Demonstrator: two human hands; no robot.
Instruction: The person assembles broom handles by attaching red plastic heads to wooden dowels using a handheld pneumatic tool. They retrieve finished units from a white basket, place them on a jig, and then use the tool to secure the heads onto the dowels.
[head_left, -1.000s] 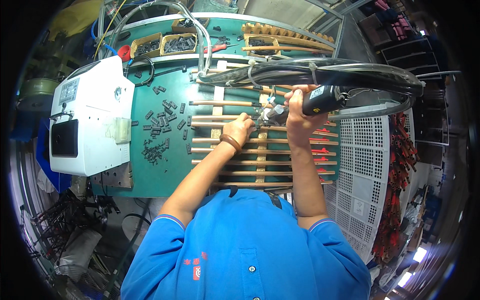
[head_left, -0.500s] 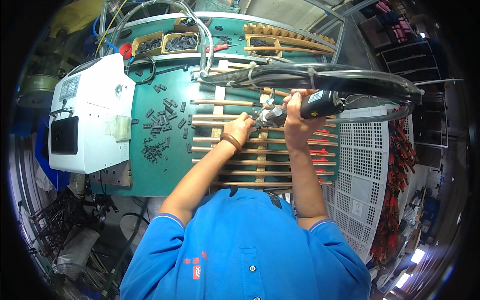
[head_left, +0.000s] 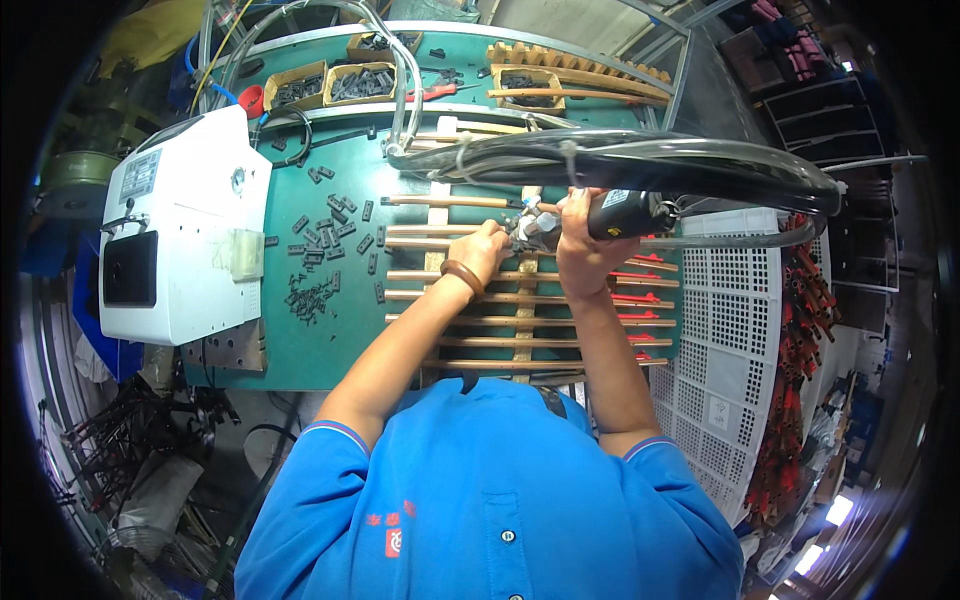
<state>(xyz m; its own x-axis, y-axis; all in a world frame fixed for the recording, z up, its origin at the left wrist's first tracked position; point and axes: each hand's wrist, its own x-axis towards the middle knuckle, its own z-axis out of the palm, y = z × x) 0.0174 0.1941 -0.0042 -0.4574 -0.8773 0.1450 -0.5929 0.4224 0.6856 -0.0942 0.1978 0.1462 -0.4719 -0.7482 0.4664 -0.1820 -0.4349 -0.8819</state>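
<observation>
My right hand [head_left: 590,245] is wrapped around a black power screwdriver [head_left: 632,214], which lies nearly level with its metal nose [head_left: 535,228] toward the left. At that nose, over the copper-coloured rods [head_left: 420,243], the fingers of my left hand [head_left: 482,252] are bent together. Those fingers and the nose hide what is pinched there. Several rods lie side by side across pale support strips [head_left: 524,312]. Small red pieces [head_left: 640,300] sit along the right ends of the nearer rods. A thick bundle of black and clear hoses [head_left: 690,160] arches above the screwdriver.
Loose black parts [head_left: 325,235] and a heap of small dark pieces [head_left: 312,300] lie left of the rods. A white machine [head_left: 180,230] stands at far left. Open boxes [head_left: 360,84] of black parts line the back. White perforated crates [head_left: 725,340] stand at right.
The screwdriver and my right hand have shifted slightly left and a little down. The hose bundle has swung a little with them. My left hand stays almost in place.
</observation>
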